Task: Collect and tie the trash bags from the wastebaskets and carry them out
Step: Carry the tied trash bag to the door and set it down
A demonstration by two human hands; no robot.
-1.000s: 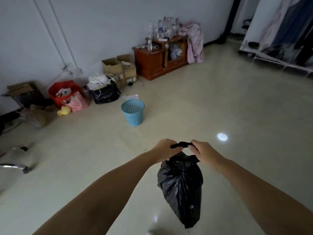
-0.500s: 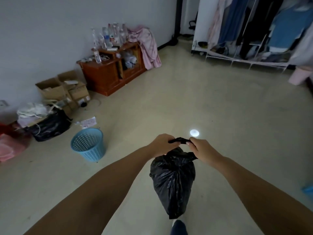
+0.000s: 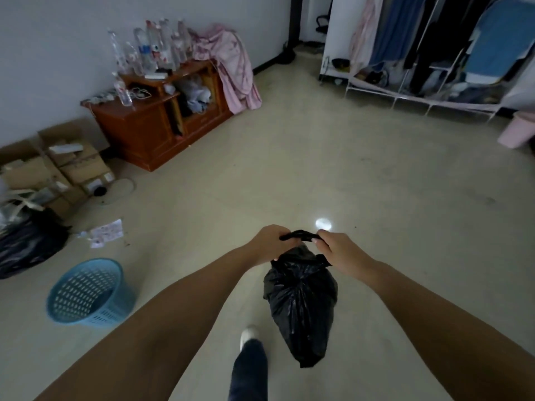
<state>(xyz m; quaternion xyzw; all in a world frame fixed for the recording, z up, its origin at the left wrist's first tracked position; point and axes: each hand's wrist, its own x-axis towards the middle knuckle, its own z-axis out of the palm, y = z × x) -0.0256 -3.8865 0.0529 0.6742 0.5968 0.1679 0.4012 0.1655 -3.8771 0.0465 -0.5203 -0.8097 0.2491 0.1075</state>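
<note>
Above the floor (image 3: 376, 183), both hands — left hand (image 3: 267, 244), right hand (image 3: 337, 250) — grip the trash bag (image 3: 301, 308), hanging lengthwise downward.

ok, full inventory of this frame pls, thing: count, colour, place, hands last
trash bag: 1, black, hanging off the floor, neck held by both hands
wastebasket: 1, light blue, perforated, on the floor at left, no liner visible
second black bag: 1, black, on the floor at far left
cardboard boxes: several, brown, against the left wall
paper scraps: a few, white, on the floor by the boxes
cabinet: 1, reddish wood, against the wall
plastic bottles: many, clear, on the cabinet
pink cloth: 1, draped over the cabinet's right end
clothes rack: 1, white frame, upper right
pink bin: 1, right edge
shoe: 1, white, stepping forward
left hand: grips the bag neck
right hand: grips the bag neck
</note>
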